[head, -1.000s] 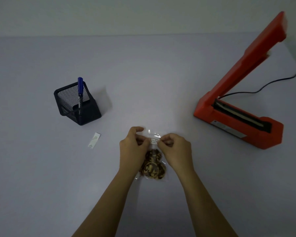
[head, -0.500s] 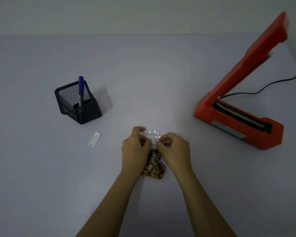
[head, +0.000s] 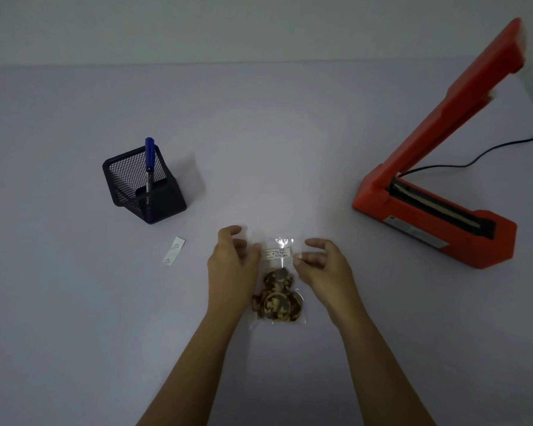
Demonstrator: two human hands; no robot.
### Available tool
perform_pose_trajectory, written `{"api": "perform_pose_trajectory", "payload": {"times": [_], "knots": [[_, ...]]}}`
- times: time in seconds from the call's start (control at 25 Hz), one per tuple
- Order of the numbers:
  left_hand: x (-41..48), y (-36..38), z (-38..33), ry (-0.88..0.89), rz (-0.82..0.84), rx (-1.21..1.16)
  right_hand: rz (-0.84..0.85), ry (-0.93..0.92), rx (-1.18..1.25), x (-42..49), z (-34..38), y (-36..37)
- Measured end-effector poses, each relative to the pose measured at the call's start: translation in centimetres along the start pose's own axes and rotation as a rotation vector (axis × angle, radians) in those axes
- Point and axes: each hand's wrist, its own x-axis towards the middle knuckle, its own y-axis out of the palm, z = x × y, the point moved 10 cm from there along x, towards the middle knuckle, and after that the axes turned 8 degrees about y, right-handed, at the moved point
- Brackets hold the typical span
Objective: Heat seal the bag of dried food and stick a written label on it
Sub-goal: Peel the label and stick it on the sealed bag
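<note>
A clear plastic bag of brown dried food [head: 277, 299] lies flat on the table in front of me. A small white written label [head: 277, 253] sits on the bag's upper part. My left hand [head: 233, 262] hovers just left of the label, fingers loosely curled and holding nothing. My right hand [head: 322, 264] is just right of the label, also loosely curled and empty. The red heat sealer [head: 437, 216] stands at the right with its arm raised.
A black mesh pen holder [head: 143, 189] with a blue pen [head: 149, 161] stands at the left. A white strip of label backing [head: 174, 250] lies below it. The sealer's black cable [head: 480, 152] runs off to the right edge.
Both hands were pressing on the label at the bag's top. They have let go and drawn apart to either side, leaving the label on the bag.
</note>
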Motion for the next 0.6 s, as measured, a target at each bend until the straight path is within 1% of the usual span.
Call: {"api": "perform_pose_trajectory", "payload": {"times": [0.16,0.28,0.36,0.48,0.6], "knots": [[0.2,0.5,1.5,-0.11,0.113,-0.308,0.106,-0.054,0.037,0.1,0.9,1.0],[0.3,0.9,1.7,-0.125,0.168,-0.474,0.216,0.027,0.216,0.3,0.6,2.1],[0.2,1.0,1.4,-0.106,0.194,-0.515,0.277,0.063,0.3,0.3,0.6,2.8],[0.0,1.4,0.8,-0.082,0.244,-0.535,0.264,0.006,0.177,0.3,1.1,3.0],[0.1,1.4,0.5,-0.056,0.254,-0.487,0.225,-0.053,0.096,0.2,1.7,2.9]]}}
